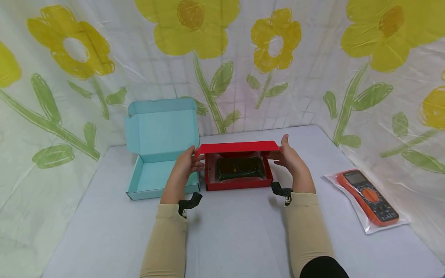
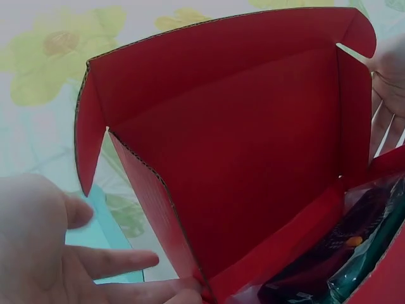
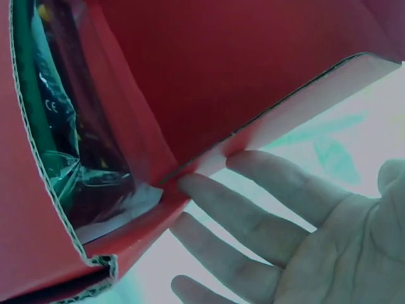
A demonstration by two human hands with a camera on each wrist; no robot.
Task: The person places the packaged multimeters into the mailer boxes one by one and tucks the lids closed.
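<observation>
A red cardboard box (image 1: 240, 186) sits mid-table with its lid (image 1: 240, 147) partly raised. Inside lies a dark multimeter with a green edge (image 1: 240, 168), wrapped in a clear plastic bag. At the box's left side is my left hand (image 1: 181, 172); the left wrist view shows its fingers (image 2: 120, 259) extended, fingertips by the lid's side flap (image 2: 152, 202). My right hand (image 1: 294, 164) is on the opposite side. In the right wrist view its nearly straight fingers (image 3: 253, 221) touch the right edge of the lid and box, thumb apart. Neither hand curls round anything.
Left of the red box stands a light-blue cardboard box (image 1: 163, 129), its lid up. An orange multimeter (image 1: 369, 197) in a clear bag (image 1: 365, 227) lies on the right of the white table (image 1: 236, 235). A flowered curtain (image 1: 306, 46) hangs behind.
</observation>
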